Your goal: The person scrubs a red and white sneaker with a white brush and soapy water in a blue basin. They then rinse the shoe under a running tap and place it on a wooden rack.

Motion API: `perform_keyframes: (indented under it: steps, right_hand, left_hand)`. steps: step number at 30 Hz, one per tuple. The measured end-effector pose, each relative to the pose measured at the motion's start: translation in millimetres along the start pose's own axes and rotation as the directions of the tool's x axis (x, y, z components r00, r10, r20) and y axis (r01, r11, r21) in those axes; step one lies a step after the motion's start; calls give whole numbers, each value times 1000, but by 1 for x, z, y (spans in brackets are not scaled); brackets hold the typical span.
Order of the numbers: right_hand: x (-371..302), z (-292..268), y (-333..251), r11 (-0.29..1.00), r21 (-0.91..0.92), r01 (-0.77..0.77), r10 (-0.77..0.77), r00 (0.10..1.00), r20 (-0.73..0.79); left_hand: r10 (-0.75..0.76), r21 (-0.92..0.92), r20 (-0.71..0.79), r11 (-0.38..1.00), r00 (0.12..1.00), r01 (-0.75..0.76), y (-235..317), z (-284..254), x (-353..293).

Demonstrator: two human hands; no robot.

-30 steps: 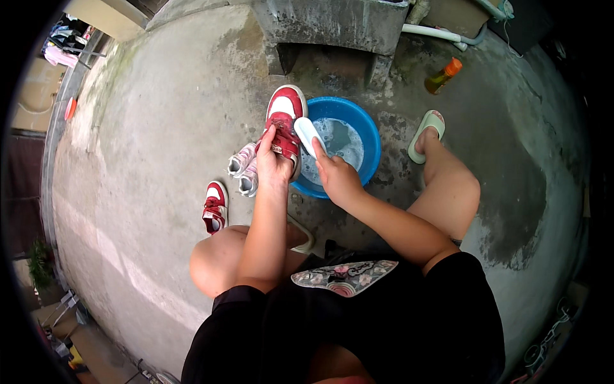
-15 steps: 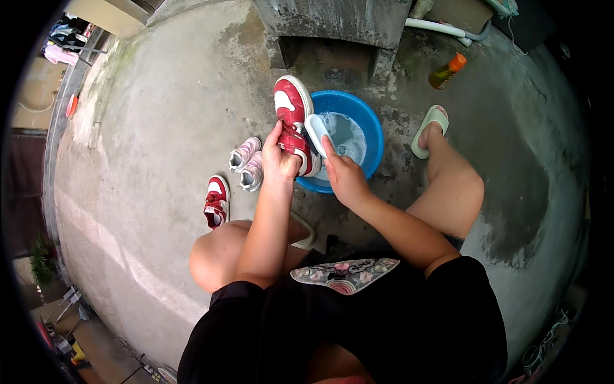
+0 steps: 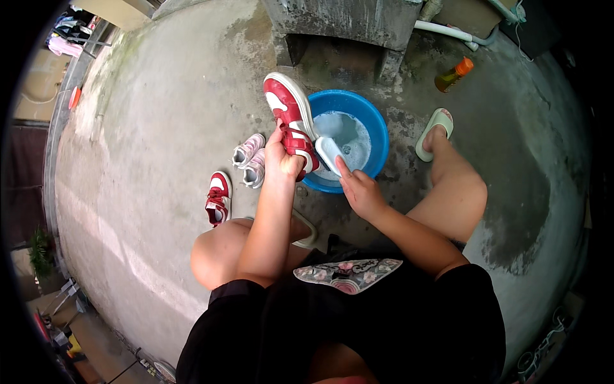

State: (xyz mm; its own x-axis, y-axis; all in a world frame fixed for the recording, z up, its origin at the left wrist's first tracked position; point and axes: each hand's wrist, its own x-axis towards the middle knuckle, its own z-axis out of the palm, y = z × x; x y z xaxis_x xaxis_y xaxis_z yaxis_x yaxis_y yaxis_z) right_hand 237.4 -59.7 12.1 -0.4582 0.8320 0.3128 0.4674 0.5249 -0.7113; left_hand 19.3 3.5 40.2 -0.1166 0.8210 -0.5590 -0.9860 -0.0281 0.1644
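My left hand [image 3: 283, 157] is closed around a red and white sneaker [image 3: 293, 118], holding it up by the heel end with the toe pointing away. In my right hand [image 3: 363, 191] is a white brush [image 3: 330, 155], its back toward me and its head against the shoe's side near the heel; the bristles are mostly hidden. Under both, a blue basin [image 3: 382, 137] holds cloudy, sudsy water [image 3: 348, 131]. The matching red and white sneaker [image 3: 219, 197] stands on the ground to the left, beside a pair of small pink and white shoes [image 3: 252, 160].
A concrete block structure [image 3: 345, 25] rises just beyond the basin. At the far right stands a bottle with an orange cap [image 3: 454, 75], near a white pipe [image 3: 441, 27]. My feet wear pale green slippers [image 3: 441, 119]. The concrete floor [image 3: 147, 141] has damp patches.
The brush has moved toward me and slightly right, along the sneaker's side toward the heel. The sneaker has tipped, its toe shifting left and its sole side turning more into view.
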Motion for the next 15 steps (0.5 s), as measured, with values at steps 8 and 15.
perform_keyframes:
  steps: [8, 15]
  right_hand:
    - [138, -21, -9, 1000, -13, 4, -7, 972, -236]
    - [4, -6, -10, 996, 87, -28, 31, 999, -39]
  left_hand:
    - [-24, 180, -129, 982, 991, 47, -22, 13, -10]
    - [-39, 35, -16, 999, 999, 40, -9, -1, -4]
